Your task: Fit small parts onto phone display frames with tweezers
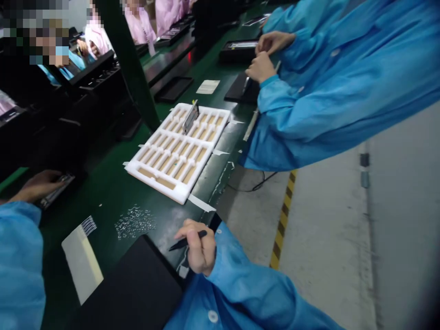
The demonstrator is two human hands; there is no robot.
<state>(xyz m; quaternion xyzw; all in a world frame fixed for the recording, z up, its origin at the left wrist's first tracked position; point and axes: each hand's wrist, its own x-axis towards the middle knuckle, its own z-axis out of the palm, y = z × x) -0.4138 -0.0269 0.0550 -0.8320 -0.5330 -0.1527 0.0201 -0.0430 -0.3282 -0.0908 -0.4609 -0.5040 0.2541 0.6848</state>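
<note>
Right hand (pixel 195 245) closed around a black pen (pixel 180 244); left hand (pixel 37 185) curled over a slim dark device (pixel 57 190), grip unclear; white foam tray (pixel 154 187) between.

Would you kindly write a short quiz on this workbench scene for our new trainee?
1. True or false: the right hand holds a black pen-shaped tool.
2. What stands tilted in the white foam tray?
3. What does the left hand hold?
A. A dark flat device
B. A barcode card
C. A foam tray

Key: 1. True. 2. A silvery flat piece. 3. A.
</note>
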